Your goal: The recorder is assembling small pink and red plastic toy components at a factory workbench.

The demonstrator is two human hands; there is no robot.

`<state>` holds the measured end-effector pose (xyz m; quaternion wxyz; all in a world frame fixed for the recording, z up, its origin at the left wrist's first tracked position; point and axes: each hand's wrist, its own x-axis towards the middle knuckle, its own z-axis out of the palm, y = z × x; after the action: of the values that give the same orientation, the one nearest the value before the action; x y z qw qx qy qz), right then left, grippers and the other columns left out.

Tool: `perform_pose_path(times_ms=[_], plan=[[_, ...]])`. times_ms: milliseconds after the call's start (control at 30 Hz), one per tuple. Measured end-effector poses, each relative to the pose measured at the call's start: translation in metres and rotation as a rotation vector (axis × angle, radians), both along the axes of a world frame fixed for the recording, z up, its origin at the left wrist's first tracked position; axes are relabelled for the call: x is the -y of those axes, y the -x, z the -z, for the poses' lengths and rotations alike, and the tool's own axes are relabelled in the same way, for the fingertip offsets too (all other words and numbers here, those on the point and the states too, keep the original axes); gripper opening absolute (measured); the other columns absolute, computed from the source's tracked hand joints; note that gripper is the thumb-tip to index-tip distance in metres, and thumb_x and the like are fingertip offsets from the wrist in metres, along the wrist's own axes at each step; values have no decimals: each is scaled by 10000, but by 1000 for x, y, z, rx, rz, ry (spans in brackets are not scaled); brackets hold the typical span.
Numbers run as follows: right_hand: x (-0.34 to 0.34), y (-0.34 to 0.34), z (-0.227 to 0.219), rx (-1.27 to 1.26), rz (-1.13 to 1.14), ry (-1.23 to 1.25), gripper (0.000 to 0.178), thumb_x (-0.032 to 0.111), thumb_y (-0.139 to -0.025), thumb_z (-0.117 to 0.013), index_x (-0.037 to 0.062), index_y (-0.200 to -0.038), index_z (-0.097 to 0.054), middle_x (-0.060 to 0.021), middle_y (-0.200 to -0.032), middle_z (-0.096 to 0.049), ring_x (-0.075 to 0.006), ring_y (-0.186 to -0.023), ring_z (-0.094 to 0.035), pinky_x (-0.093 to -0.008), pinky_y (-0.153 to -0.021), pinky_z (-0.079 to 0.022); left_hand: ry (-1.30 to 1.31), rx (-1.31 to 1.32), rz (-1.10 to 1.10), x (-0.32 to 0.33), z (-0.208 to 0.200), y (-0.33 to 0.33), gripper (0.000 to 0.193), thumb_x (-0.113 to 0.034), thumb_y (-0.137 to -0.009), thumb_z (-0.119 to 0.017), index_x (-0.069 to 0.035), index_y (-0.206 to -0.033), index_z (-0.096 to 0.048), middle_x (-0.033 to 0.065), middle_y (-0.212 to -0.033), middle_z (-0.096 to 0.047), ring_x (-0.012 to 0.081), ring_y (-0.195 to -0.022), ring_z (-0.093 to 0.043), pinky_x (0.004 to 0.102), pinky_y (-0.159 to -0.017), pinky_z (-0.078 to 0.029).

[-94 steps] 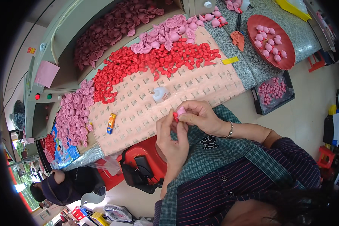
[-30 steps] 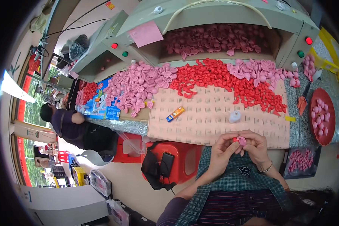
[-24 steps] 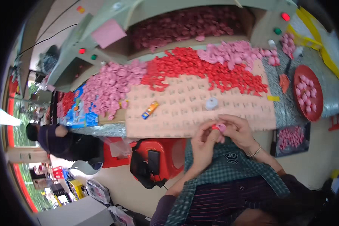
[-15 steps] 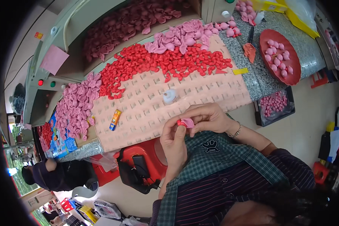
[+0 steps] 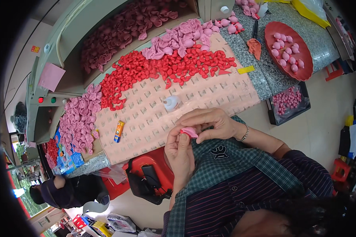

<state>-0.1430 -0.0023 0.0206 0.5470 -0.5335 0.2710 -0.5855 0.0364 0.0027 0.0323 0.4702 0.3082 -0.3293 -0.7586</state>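
Note:
In front of my apron, both hands work on one small piece, a soft pink rubbery skin with a red bean-like part (image 5: 190, 132). My left hand (image 5: 179, 153) is closed on it, pinching its red side between thumb and fingers. My right hand (image 5: 217, 125) curls over it from the other side, with the thumb at its pink edge and the fingers arched above. Those fingers partly hide the piece. Just beyond my hands, a small white squeeze bottle (image 5: 171, 103) with a thin tip stands on the pink patterned mat (image 5: 146, 114).
Red pieces (image 5: 138, 73) are heaped across the mat's far side, with pink skins (image 5: 81, 114) at left and behind. An orange-blue tube (image 5: 118, 131) lies left. At right are a red dish (image 5: 307, 59) of pink balls and a black tray (image 5: 307, 108). A red stool (image 5: 162, 166) stands below.
The pink skin now covers more of the red part's top. My right fingers have straightened and spread over the piece, and both hands have shifted slightly left.

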Motion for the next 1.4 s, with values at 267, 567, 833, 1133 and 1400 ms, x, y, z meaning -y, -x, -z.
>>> perform_pose_path(times_ms=[267,567,833,1133,1400], plan=[[-2,-4,1,-147,89,124,377,44,-778,-777,-4,-1145,-700,-183,-1165,-697,-137,-813,-672,-266,-725,-547,-124,-47,-15,2,-4,3,237,-110,-975,-620,11,-1174,-571,103,-1080,-666,149,-1013,-629,300,-921,-491],[-6,-3,10,-209,66,82,435,33,-849,-712,59,-1279,-644,-125,-1190,-694,-79,-785,-631,-218,-681,-518,-142,-75,-6,1,-8,6,192,-141,-991,-594,0,-1121,-597,110,-1064,-661,169,-978,-628,303,-906,-491],[-11,-4,9,88,-27,-196,398,18,-909,-629,29,-1306,-609,-135,-1274,-645,-51,-710,-599,-193,-589,-506,-94,-43,2,-1,-7,7,248,-126,-982,-606,28,-1176,-599,117,-1071,-675,171,-919,-645,309,-868,-515],[-11,-13,21,103,22,-76,433,141,-903,-693,-5,-1300,-599,-173,-1300,-620,-148,-987,-622,-282,-876,-516,-25,41,-100,-1,-19,10,232,-50,-951,-630,24,-1170,-603,118,-1057,-681,160,-921,-641,290,-879,-501],[-9,-9,13,-73,25,23,375,69,-926,-645,17,-1297,-615,-90,-1240,-514,-140,-1051,-583,-240,-823,-536,-130,-77,10,-2,-12,3,198,-58,-956,-625,14,-1139,-605,108,-1029,-683,160,-887,-638,294,-845,-512]])
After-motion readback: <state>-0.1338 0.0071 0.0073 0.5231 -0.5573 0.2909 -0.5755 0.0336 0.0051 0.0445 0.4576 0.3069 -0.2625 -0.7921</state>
